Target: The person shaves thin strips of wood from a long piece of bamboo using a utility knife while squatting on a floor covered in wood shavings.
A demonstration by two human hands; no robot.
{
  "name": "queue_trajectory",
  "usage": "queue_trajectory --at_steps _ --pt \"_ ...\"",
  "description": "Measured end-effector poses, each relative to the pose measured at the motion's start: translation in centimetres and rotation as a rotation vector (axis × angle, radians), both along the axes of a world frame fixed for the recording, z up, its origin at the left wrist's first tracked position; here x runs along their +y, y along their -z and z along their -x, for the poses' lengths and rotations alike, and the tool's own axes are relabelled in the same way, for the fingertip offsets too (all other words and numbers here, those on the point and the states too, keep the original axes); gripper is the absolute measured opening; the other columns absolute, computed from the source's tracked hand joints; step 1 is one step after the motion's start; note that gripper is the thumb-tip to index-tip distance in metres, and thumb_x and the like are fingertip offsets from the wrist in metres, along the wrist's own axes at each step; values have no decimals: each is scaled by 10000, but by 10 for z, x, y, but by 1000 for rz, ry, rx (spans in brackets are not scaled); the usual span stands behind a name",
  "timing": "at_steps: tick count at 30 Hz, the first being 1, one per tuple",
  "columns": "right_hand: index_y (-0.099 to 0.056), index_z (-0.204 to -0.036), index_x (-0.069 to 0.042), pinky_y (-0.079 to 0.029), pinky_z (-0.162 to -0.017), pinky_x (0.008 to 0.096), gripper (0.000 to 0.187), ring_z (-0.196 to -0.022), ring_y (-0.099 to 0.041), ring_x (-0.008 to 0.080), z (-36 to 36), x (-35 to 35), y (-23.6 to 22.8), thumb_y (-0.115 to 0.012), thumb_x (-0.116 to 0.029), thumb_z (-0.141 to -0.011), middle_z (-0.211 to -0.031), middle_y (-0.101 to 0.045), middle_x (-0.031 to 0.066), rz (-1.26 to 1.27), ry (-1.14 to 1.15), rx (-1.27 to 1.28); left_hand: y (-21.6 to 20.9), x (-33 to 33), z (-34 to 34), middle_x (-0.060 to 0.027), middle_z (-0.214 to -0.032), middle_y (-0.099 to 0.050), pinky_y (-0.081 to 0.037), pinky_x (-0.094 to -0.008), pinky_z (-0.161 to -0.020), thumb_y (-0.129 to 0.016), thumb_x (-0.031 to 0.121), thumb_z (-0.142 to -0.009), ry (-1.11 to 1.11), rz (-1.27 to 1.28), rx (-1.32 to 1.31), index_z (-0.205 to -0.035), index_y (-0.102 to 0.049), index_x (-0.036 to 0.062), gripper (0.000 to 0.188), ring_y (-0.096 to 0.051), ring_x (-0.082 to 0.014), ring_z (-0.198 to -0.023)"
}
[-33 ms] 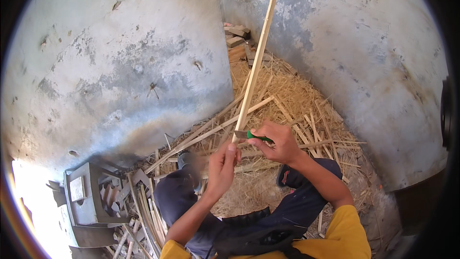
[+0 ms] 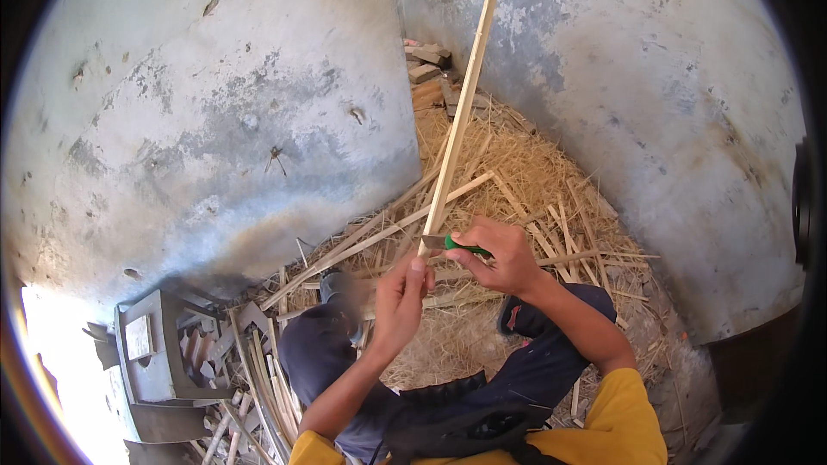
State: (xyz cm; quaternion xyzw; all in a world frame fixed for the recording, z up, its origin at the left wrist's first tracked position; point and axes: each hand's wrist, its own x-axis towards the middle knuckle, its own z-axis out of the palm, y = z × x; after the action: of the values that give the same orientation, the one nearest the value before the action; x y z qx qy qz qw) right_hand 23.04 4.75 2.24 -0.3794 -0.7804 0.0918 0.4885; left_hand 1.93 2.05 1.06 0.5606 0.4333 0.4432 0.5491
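A: Looking left first: grey crate (image 2: 153, 346) at the floor's lower-left corner, loose offcuts beside it

B: Hands?

A: Left hand (image 2: 401, 297) pinches the bottom end of the long wooden strip (image 2: 459, 116), fingers closed on it. Strip runs up and slightly right, past the wall corner. Right hand (image 2: 500, 257) wrapped round a green-handled knife (image 2: 454, 244), blade touching the strip just above the left grip

B: Handling?

A: Likely light, thin, springy; it would whip if held only at the end. Grip low, near the blade. Edges probably splintery

B: Surface, room?

A: Floor covered in straw and shavings (image 2: 525, 181), soft and uneven footing. Bare stained concrete walls (image 2: 215, 120) meet in a tight corner; bricks (image 2: 428, 69) stacked at its foot
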Motion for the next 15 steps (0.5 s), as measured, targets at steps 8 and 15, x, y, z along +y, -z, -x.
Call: queue_trajectory --at_steps 8,15 --pt "-772 -1009 -77 -463 -502 351 184 -601 -631 223 7 1 -1 -829 -203 -886 -780 -648 62 -38 26 -35 16 -2 1 52 -748 -543 -338 -234 -566 -479 258 -1148 -54 -201 99 -1208 -716 16 344 -417 -36 -627" --pt "-766 -1057 -107 -448 -475 356 205 -564 -604 207 11 -4 -2 -822 -206 -886 -749 -598 51 -113 101 -162 13 -7 4 -12 -673 -534 -382 -289 -571 -517 209 -1125 -116 -252 244 -972 -665 -3 301 -456 -86 -606"
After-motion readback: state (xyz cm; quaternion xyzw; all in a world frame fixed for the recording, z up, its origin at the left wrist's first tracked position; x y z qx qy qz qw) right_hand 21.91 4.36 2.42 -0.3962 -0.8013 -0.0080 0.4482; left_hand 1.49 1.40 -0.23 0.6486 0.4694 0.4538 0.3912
